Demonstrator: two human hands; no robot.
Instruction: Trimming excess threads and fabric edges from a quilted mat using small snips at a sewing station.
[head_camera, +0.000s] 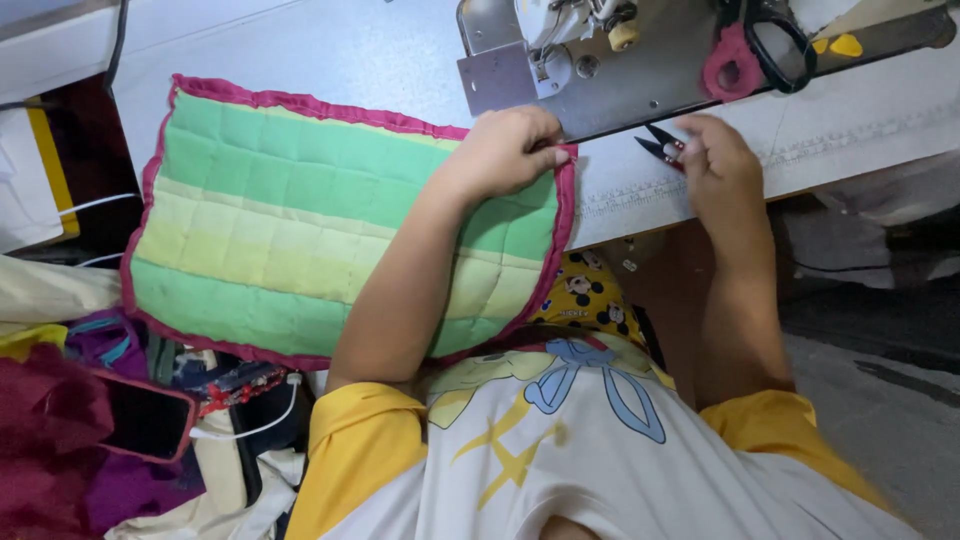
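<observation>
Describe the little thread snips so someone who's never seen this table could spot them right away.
Start at the sewing machine at the top of the white table. Just below its metal base, at the right hand, lie the thread snips: small, black-bladed, V-shaped. Unlike the big black-handled scissors on the machine, they have no finger loops.

A single head-worn camera looks steeply down from above the person's chest, facing forward over the table (380, 50) toward the sewing machine (620, 60) just beyond the fingers (535, 150). It sits close: the shirt fills the bottom edge, forearms run up to mid-frame. No second view shares the scene.
</observation>
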